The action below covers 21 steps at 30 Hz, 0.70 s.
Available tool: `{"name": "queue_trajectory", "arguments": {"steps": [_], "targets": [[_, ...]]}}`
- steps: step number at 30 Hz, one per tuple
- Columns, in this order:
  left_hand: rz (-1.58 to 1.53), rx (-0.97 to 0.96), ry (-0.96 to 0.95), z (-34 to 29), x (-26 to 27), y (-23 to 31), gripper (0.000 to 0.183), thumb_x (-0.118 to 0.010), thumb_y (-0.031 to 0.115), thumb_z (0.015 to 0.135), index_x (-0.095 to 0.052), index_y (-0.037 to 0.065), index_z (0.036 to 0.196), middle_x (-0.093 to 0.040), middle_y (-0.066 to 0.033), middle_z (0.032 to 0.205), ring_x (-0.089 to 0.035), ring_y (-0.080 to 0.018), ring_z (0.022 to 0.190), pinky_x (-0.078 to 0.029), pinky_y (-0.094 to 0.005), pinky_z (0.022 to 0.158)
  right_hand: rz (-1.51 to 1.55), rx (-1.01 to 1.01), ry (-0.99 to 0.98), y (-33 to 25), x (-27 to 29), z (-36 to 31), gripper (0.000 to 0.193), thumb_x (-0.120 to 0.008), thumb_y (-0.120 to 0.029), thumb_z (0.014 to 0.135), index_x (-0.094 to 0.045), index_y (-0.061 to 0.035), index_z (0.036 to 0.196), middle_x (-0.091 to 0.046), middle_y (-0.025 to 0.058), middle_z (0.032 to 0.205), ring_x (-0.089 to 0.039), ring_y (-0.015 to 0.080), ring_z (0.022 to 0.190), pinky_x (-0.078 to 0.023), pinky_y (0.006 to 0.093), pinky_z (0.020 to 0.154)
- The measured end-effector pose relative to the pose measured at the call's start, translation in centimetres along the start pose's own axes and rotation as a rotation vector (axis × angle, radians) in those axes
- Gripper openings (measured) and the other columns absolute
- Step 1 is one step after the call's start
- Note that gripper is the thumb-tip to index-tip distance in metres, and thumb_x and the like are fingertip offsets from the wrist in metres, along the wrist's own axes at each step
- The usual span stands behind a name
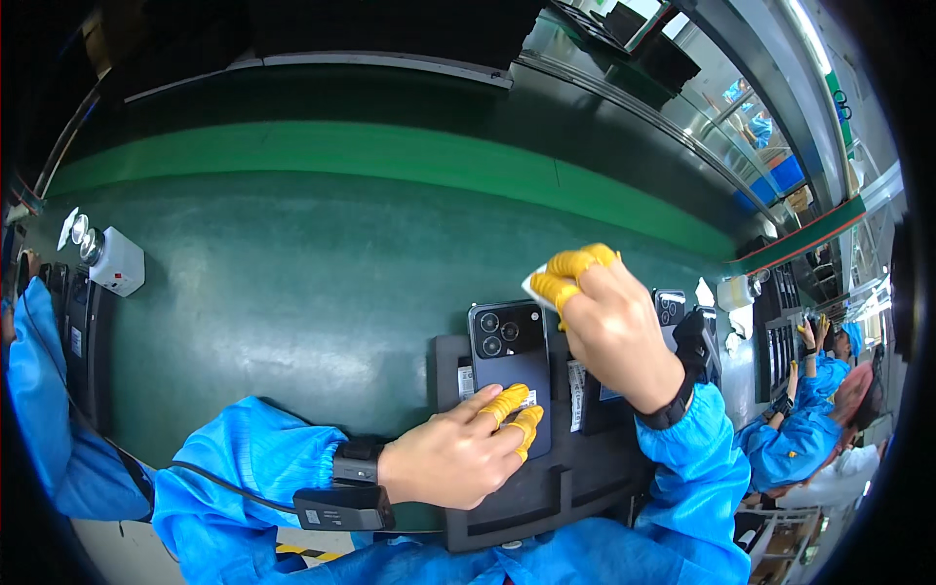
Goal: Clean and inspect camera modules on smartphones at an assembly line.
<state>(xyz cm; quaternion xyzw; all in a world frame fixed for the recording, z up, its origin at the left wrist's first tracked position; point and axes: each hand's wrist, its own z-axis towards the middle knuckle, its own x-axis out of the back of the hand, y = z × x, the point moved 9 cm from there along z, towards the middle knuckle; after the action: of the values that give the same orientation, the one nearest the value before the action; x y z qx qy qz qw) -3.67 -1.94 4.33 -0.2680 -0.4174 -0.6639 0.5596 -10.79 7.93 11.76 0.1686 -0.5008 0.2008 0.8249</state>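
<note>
Showing back-up, one dark phone [512, 370], over the black tray [517, 502] before you, camera end reaching past the tray's far edge; resting or raised, cannot be told. Your left hand [453, 453]: yellow-sheathed fingers a little apart, laid on the phone's lower back; whether they grip it, cannot be told. Your right hand [619, 327]: yellow-sheathed fingers together, pinching a white wipe [533, 285] above and just right of the camera end. One white bottle [120, 263], on the green table [273, 283], far left, well apart.
</note>
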Motion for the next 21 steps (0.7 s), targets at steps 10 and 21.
{"name": "queue_trajectory", "arguments": {"steps": [10,21], "targets": [[0.039,-0.004,0.070,0.2,0.9,0.1,0.021,-0.067,0.024,0.073,-0.075,0.009,0.085,-0.064,-0.0028,0.085,-0.065,-0.0228,0.083,-0.050,-0.0466,0.104,0.103,0.024,-0.002,-2.9,-1.9,-1.4,0.024,-0.065,-0.012,0.066,-0.070,0.0022,0.084,-0.062,0.0124,0.094,-0.060,0.0266,0.081,-0.053,0.0344,0.071],[0.010,-0.005,0.000,0.1,0.6,0.0,0.024,-0.063,0.023,0.080,-0.074,0.005,0.092,-0.066,-0.0080,0.094,-0.068,-0.0296,0.095,-0.049,-0.0495,0.104,0.165,-0.078,-0.100,-3.3,-0.4,-2.1,0.030,-0.068,-0.002,0.062,-0.074,0.0019,0.091,-0.064,0.0127,0.090,-0.061,0.0306,0.080,-0.053,0.0385,0.066]]}}
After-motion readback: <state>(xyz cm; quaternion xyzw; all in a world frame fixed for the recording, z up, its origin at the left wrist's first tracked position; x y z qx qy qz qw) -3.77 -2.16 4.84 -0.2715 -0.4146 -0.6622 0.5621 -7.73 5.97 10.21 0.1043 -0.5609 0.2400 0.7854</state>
